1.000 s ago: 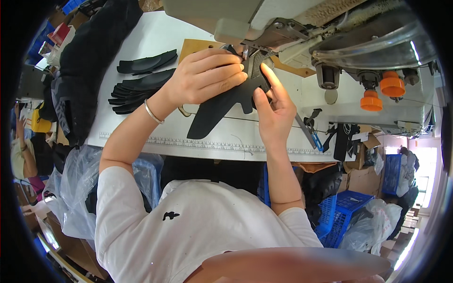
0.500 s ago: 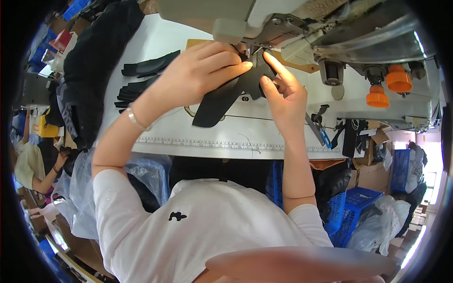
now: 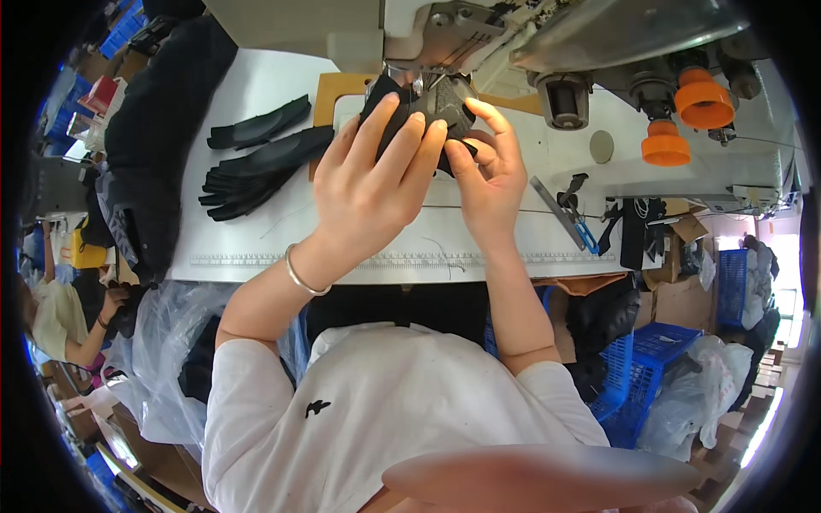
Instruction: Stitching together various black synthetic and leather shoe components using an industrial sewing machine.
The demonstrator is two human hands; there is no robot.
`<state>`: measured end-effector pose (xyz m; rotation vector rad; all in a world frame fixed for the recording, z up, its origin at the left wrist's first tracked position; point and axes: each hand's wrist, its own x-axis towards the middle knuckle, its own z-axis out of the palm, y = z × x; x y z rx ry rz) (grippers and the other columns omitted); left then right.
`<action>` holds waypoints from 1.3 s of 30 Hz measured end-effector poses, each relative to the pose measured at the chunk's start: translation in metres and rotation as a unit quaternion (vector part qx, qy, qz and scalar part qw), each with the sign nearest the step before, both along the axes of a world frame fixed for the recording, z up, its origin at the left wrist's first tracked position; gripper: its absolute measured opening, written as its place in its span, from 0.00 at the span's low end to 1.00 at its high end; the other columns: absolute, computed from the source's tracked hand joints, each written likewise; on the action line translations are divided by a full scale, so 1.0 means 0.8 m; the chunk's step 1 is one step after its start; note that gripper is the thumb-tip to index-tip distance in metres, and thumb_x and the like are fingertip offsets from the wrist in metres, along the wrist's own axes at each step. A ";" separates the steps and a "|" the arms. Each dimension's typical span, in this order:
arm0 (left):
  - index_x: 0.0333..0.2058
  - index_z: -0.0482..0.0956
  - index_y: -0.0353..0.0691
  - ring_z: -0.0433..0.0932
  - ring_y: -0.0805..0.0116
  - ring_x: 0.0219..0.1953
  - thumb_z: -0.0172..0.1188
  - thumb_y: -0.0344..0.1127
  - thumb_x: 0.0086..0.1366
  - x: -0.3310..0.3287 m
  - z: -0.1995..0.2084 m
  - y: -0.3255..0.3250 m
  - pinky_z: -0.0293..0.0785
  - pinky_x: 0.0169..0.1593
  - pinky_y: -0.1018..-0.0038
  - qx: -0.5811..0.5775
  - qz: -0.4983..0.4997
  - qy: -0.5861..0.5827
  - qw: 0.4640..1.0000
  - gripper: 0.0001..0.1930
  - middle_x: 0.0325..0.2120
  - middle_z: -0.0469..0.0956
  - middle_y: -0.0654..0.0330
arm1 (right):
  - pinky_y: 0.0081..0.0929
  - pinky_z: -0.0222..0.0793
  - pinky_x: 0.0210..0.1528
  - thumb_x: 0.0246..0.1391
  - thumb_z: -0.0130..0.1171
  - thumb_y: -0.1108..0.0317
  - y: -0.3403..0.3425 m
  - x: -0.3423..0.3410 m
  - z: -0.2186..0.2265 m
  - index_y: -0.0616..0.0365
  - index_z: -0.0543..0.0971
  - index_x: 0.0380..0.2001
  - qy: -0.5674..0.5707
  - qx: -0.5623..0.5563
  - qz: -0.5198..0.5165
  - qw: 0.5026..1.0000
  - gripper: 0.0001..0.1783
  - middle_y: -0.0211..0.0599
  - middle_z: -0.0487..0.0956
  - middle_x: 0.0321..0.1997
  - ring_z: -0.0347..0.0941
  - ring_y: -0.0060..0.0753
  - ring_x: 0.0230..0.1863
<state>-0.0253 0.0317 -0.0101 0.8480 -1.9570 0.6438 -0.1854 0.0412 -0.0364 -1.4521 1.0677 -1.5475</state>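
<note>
Under the sewing machine (image 3: 295, 30), a black fabric piece (image 3: 383, 92) with a grey textured part (image 3: 450, 104) lies bunched up by the needle area. My left hand (image 3: 368, 184) is over it, palm down, its bent fingers pressing the fabric. My right hand (image 3: 492, 175) pinches the piece's right side between thumb and fingers. The needle and much of the fabric are hidden behind my fingers. Left of my left hand, a fanned stack of black strips (image 3: 248, 184) rests on the white table (image 3: 282, 227), with another black strip (image 3: 261, 122) beyond it.
Blue-handled snips (image 3: 587, 237) lie at the table's right, near a ruler strip (image 3: 342, 259) along the front edge. Orange caps (image 3: 705, 98) hang from the machine. A black padded bundle (image 3: 171, 111) covers the left side. Blue crates (image 3: 637, 376) stand lower right; a co-worker's arm (image 3: 90, 342) shows far left.
My left hand has swung round to palm down over the fabric, its elbow drawn in. The long black end that pointed toward me is now gathered up beneath the fingers. The view has shifted slightly.
</note>
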 end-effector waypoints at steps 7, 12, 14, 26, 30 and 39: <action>0.38 0.87 0.40 0.82 0.56 0.46 0.65 0.30 0.50 -0.018 -0.005 -0.002 0.78 0.41 0.66 -0.027 0.057 0.015 0.998 0.14 0.37 0.79 0.60 | 0.20 0.74 0.52 0.63 0.62 0.73 0.005 0.002 0.004 0.61 0.74 0.54 -0.044 0.016 0.001 0.999 0.17 0.35 0.79 0.47 0.78 0.24 0.51; 0.38 0.87 0.39 0.82 0.56 0.46 0.65 0.30 0.49 -0.019 -0.005 0.000 0.77 0.39 0.66 -0.038 0.064 0.012 0.997 0.14 0.37 0.79 0.61 | 0.22 0.75 0.54 0.63 0.63 0.73 0.006 0.004 0.001 0.62 0.77 0.54 -0.031 -0.024 -0.013 0.999 0.16 0.36 0.79 0.49 0.79 0.26 0.52; 0.38 0.87 0.39 0.82 0.55 0.46 0.65 0.30 0.50 -0.020 -0.005 0.002 0.77 0.39 0.66 -0.037 0.069 0.004 0.997 0.14 0.36 0.79 0.60 | 0.22 0.75 0.53 0.63 0.63 0.73 0.007 0.003 0.001 0.62 0.77 0.54 -0.037 -0.022 -0.009 0.999 0.17 0.36 0.79 0.49 0.79 0.27 0.52; 0.36 0.87 0.41 0.82 0.55 0.46 0.66 0.30 0.52 -0.014 -0.010 -0.001 0.76 0.37 0.66 -0.034 0.053 0.030 0.998 0.11 0.36 0.80 0.61 | 0.21 0.75 0.53 0.64 0.61 0.74 0.012 0.014 0.001 0.64 0.76 0.57 -0.029 -0.002 -0.036 0.999 0.19 0.38 0.80 0.53 0.80 0.26 0.52; 0.35 0.87 0.41 0.82 0.55 0.46 0.66 0.30 0.51 -0.016 -0.008 0.000 0.77 0.38 0.65 -0.026 0.060 0.027 0.997 0.11 0.36 0.79 0.61 | 0.20 0.76 0.51 0.64 0.60 0.75 0.010 0.010 0.005 0.64 0.76 0.58 -0.016 -0.009 -0.034 0.999 0.19 0.37 0.81 0.53 0.80 0.25 0.51; 0.36 0.86 0.40 0.81 0.56 0.47 0.66 0.31 0.52 -0.028 -0.002 -0.004 0.78 0.41 0.63 -0.013 0.081 0.043 0.996 0.12 0.37 0.77 0.61 | 0.20 0.76 0.49 0.64 0.60 0.75 0.001 0.004 0.014 0.66 0.74 0.59 -0.052 0.033 -0.009 0.998 0.21 0.41 0.81 0.51 0.80 0.24 0.49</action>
